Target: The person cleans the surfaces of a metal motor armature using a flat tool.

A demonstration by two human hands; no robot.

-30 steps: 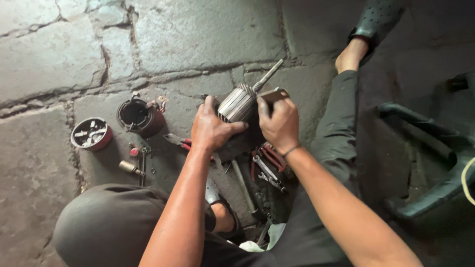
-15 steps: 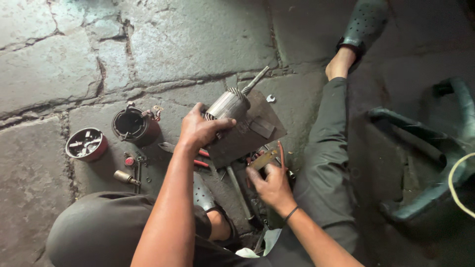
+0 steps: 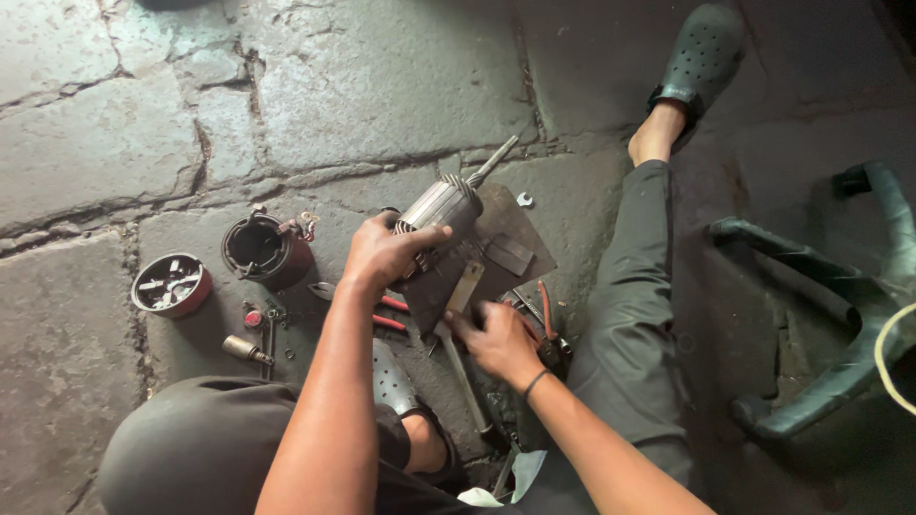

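The motor is already in pieces: its round shell [image 3: 260,250] and a red cap [image 3: 171,283] sit apart on the stone floor [image 3: 382,86]. The left hand [image 3: 382,256] wraps its fingers tight around the ribbed metal core [image 3: 439,208] (rod pointing up). The right hand [image 3: 498,339] pinches a long flat tool [image 3: 456,329] just below.

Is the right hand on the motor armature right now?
No: the right hand is down among the tools by a flat metal tool, while only the left hand grips the armature.
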